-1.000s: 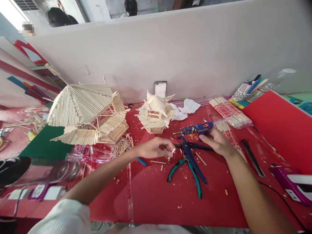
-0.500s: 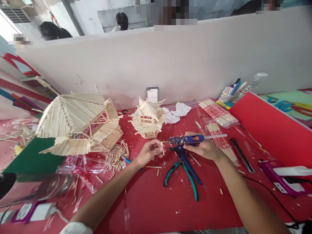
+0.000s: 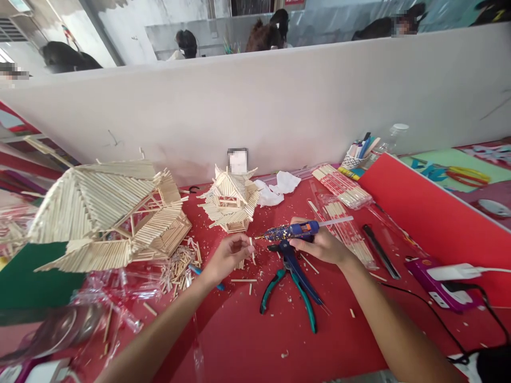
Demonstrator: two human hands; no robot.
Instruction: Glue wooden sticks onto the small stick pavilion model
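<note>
Between its fingertips, my left hand (image 3: 229, 257) pinches a short wooden stick (image 3: 252, 251), held roughly upright. My right hand (image 3: 325, 246) grips a blue glue gun (image 3: 293, 231) around its handle, a clear glue stick jutting from its back. The nozzle points left, close to the stick; whether they touch I cannot tell. Below the gun lie pliers with green handles (image 3: 305, 298). A small pavilion model (image 3: 231, 199) of wooden sticks stands behind my left hand, and a larger one (image 3: 107, 213) is at the left.
A pile of cut sticks (image 3: 181, 266) lies beside the large model. Packs of chopsticks (image 3: 343, 186), a black cutter (image 3: 381, 250) and a purple power strip (image 3: 439, 284) are at the right. A white partition (image 3: 255, 111) rises behind the table; people sit beyond it.
The view has turned slightly right, so everything sits further left. The stick and glue gun nozzle remain close together, and both hands keep their holds.
</note>
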